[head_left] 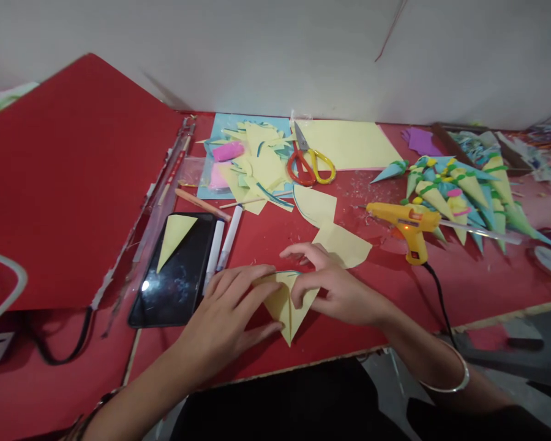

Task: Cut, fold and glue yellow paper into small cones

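A pale yellow paper piece [297,313], fan-shaped with a crease down its middle and its tip toward me, lies near the table's front edge. My left hand [234,309] holds its left side, with fingers over the upper part and the thumb by the lower edge. On the right side, my right hand [337,291] grips the same paper with curled fingers; the fingertips are partly hidden. Just beyond sit two loose yellow paper pieces, a nearer one [346,245] and a farther one [316,205].
A yellow glue gun [406,223] with its cord lies right, beside a heap of paper cones [468,190]. Scissors [310,165] rest by paper scraps [266,159]. Left are a phone [177,300] bearing a yellow cone [174,236], white markers [229,239] and a big red board [73,184].
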Motion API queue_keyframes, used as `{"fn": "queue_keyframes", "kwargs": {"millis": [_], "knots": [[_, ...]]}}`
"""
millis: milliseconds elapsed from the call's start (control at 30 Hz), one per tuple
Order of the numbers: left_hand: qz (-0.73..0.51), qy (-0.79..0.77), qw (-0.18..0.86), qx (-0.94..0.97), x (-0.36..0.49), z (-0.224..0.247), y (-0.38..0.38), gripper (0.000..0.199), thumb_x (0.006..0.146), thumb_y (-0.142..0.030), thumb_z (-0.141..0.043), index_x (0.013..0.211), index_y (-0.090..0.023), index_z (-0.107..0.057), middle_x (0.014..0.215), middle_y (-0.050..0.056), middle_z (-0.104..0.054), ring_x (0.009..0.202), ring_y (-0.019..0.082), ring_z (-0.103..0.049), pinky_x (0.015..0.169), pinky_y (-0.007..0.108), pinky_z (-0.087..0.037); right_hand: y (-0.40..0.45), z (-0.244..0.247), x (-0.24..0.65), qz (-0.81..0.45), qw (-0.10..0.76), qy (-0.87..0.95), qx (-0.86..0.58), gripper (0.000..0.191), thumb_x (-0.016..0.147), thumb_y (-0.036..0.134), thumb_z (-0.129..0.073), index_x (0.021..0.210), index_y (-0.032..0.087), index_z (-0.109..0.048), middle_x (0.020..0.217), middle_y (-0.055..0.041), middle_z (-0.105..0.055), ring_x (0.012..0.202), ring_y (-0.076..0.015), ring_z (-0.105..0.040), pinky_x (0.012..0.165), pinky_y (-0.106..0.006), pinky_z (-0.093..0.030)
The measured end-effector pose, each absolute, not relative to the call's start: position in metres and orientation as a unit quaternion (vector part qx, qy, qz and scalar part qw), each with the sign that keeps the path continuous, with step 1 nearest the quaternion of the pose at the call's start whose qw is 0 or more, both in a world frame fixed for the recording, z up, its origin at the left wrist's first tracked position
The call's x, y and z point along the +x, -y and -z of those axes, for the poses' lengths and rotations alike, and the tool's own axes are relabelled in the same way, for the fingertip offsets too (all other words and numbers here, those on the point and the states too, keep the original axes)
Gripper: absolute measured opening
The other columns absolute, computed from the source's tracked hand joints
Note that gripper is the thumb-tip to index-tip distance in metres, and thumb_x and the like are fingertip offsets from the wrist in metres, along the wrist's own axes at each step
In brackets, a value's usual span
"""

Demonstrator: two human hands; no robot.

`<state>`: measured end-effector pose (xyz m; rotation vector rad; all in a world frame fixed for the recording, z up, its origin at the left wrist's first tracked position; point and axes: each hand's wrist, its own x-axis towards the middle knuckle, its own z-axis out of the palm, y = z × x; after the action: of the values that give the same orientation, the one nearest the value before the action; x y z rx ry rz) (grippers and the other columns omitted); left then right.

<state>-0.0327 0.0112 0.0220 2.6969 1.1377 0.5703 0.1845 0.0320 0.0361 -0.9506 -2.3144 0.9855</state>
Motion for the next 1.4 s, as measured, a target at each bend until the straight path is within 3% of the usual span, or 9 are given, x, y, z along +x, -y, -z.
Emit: {"fn": "queue_keyframes", "kwargs": {"millis": [200,367,467,567,667,800,1000,1200,1400], "knots": [[-0.196,-0.401,0.100,0.889,-0.032,-0.019,-0.010,0.047,0.073,-0.036,-0.064,0.114,-0.020,-0.047,0.107,0.008,-0.050,0.096,0.022,-0.047,0.080,0.034,-0.037,-0.039,-0.039,0.185,-0.348,0.188,0.863,-0.315,0.022,0.072,0.001,-0.053,0.066,0.021,-0.061,0.125,-0.0022,-0.041,0.119,-0.0168,-0.035,0.097,-0.035,-0.032],[-0.195,-0.401,0.157,0.881,-0.035,-0.018,-0.012,0.005,0.077,-0.023,-0.058,0.081,-0.023,-0.057,0.089,0.000,-0.057,0.081,0.017,-0.048,0.072,0.031,-0.033,-0.042,-0.038,0.184,-0.311,0.188,0.878,-0.313,0.020,0.075,0.008,-0.056,0.065,0.023,-0.063,0.128,0.0003,-0.039,0.120,-0.0178,-0.032,0.097,-0.037,-0.030],[-0.199,-0.367,0.137,0.898,-0.038,-0.019,-0.011,0.012,0.081,-0.015,-0.051,0.072,-0.023,-0.056,0.079,-0.003,-0.061,0.077,0.015,-0.050,0.070,0.030,-0.031,-0.042,-0.036,0.186,-0.256,0.195,0.881,-0.348,0.024,0.076,0.005,-0.052,0.072,0.025,-0.065,0.129,-0.0009,-0.037,0.118,-0.0191,-0.032,0.095,-0.037,-0.032],[-0.202,-0.343,0.041,0.916,-0.037,-0.019,-0.007,0.023,0.086,-0.014,-0.042,0.069,-0.022,-0.055,0.077,-0.003,-0.064,0.079,0.015,-0.053,0.072,0.031,-0.033,-0.037,-0.037,0.189,-0.208,0.187,0.885,-0.372,0.027,0.075,0.005,-0.050,0.085,0.025,-0.065,0.129,-0.0041,-0.037,0.118,-0.0212,-0.031,0.095,-0.039,-0.032],[-0.192,-0.322,-0.030,0.927,-0.032,-0.019,-0.003,0.027,0.086,-0.010,-0.037,0.071,-0.020,-0.057,0.089,0.000,-0.067,0.088,0.016,-0.056,0.076,0.030,-0.038,-0.026,-0.037,0.190,-0.187,0.182,0.888,-0.378,0.028,0.072,0.007,-0.054,0.093,0.022,-0.064,0.129,-0.0070,-0.037,0.118,-0.0235,-0.031,0.097,-0.039,-0.031],[-0.182,-0.326,-0.025,0.927,-0.025,-0.017,-0.001,0.028,0.081,-0.006,-0.034,0.082,-0.016,-0.059,0.093,0.005,-0.067,0.092,0.018,-0.059,0.076,0.029,-0.045,-0.009,-0.026,0.190,-0.129,0.196,0.888,-0.395,0.017,0.078,0.017,-0.057,0.092,0.019,-0.064,0.124,-0.0105,-0.044,0.109,-0.0249,-0.038,0.093,-0.041,-0.034],[-0.134,-0.361,0.052,0.922,-0.019,-0.017,0.007,0.028,0.078,-0.007,-0.039,0.094,-0.019,-0.060,0.098,0.002,-0.068,0.089,0.018,-0.062,0.071,0.030,-0.050,0.003,-0.006,0.192,-0.184,0.221,0.872,-0.396,0.017,0.087,0.019,-0.048,0.094,0.013,-0.062,0.087,-0.0076,-0.059,0.081,-0.0161,-0.049,0.075,-0.029,-0.044],[-0.159,-0.350,0.061,0.921,-0.023,-0.019,0.004,0.027,0.087,-0.013,-0.037,0.103,-0.019,-0.059,0.095,0.002,-0.068,0.083,0.017,-0.062,0.070,0.030,-0.051,0.009,-0.005,0.192,-0.227,0.248,0.841,-0.423,0.013,0.087,0.019,-0.049,0.088,0.015,-0.062,0.088,-0.0056,-0.061,0.082,-0.0144,-0.053,0.077,-0.028,-0.044],[-0.206,-0.375,0.140,0.893,-0.033,-0.016,-0.009,0.027,0.090,-0.020,-0.038,0.091,-0.022,-0.065,0.091,0.001,-0.068,0.079,0.014,-0.061,0.069,0.026,-0.050,0.015,-0.005,0.186,-0.233,0.270,0.802,-0.480,0.012,0.085,0.021,-0.051,0.083,0.016,-0.062,0.085,-0.0051,-0.060,0.080,-0.0142,-0.056,0.073,-0.027,-0.045]]}}
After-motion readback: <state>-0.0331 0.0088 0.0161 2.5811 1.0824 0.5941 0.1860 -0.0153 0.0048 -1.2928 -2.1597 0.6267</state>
